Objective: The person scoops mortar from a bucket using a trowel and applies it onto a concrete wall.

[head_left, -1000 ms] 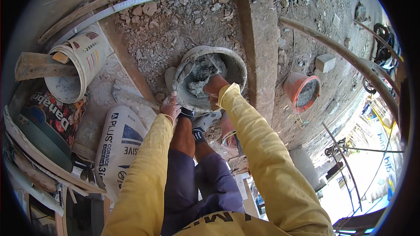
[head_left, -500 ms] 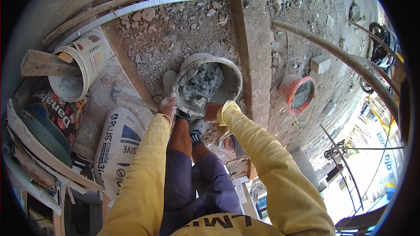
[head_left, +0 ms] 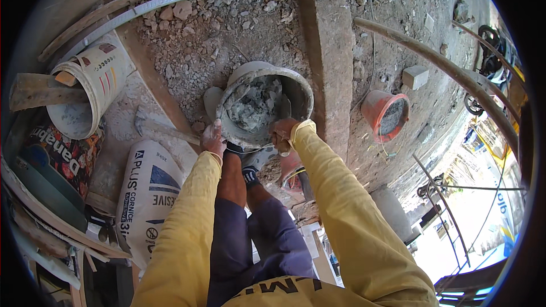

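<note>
A grey-crusted bucket [head_left: 297, 75] is tilted so that its mouth faces me, with wet grey mortar [head_left: 254, 107] inside. My left hand [head_left: 213, 139] grips the near left side of its rim. At the near right of the rim my right hand [head_left: 282, 132] is closed round the handle of what looks like a trowel [head_left: 286, 107]. The trowel's flat grey blade reaches into the bucket beside the mortar, and most of its handle is hidden in my fingers. A thin wire handle hangs along the near rim, just over my feet.
A red bucket [head_left: 372, 108] of grey mix stands to the right, near a pale block [head_left: 415, 77]. At left are a white bucket [head_left: 116, 74] holding wood offcuts and a printed white sack [head_left: 149, 179]. A raised concrete strip [head_left: 334, 57] runs past the bucket; rubble [head_left: 193, 40] lies beyond.
My right hand has drawn back from the mortar to the near right rim. The left hand has moved slightly left and stays on the rim. My view has shifted a little.
</note>
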Motion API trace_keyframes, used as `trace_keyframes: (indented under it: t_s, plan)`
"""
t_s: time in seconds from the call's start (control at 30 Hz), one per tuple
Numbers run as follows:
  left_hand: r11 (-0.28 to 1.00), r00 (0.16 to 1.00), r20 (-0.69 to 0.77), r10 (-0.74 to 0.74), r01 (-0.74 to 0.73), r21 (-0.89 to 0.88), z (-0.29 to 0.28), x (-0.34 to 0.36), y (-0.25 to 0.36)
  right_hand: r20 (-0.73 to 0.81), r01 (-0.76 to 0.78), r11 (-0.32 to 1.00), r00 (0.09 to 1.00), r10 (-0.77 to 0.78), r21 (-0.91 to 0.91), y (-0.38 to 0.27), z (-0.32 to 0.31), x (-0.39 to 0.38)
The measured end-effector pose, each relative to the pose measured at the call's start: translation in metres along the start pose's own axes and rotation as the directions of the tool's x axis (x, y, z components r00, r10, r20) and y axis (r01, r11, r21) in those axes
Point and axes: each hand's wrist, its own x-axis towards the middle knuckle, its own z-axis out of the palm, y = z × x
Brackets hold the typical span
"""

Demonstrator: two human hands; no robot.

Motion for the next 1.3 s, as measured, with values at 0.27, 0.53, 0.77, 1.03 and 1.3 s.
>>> trace_keyframes:
  t_s: [0.27, 0.53, 0.77, 1.03, 1.3]
  plan:
    - [0.989, 0.983, -0.112, -0.145, 0.144, -0.013, 0.011, -0.021, 0.027, -0.206, 0.299, 0.947, 0.940, -0.271, 0.115, -0.043, 0.045, -0.010]
    - [0.984, 0.983, -0.061, -0.174, 0.176, 0.028, 0.027, -0.026, 0.035, -0.365, 0.134, 0.989, 0.925, -0.104, 0.060, -0.073, 0.101, 0.037]
    - [0.982, 0.986, -0.035, -0.162, 0.165, 0.096, -0.006, -0.029, 0.055, -0.379, 0.179, 0.703, 0.915, 0.139, 0.689, -0.100, 0.055, -0.085]
    - [0.981, 0.985, 0.003, -0.174, 0.173, 0.091, 0.014, -0.018, 0.042, -0.028, 0.115, -0.473, 0.982, 0.188, 0.874, 0.000, 0.033, 0.000]
    - [0.977, 0.976, 0.033, -0.214, 0.214, 0.008, 0.006, -0.032, 0.039, -0.016, 0.022, -0.045, 0.991, 0.134, 0.999, 0.001, 0.018, -0.016]
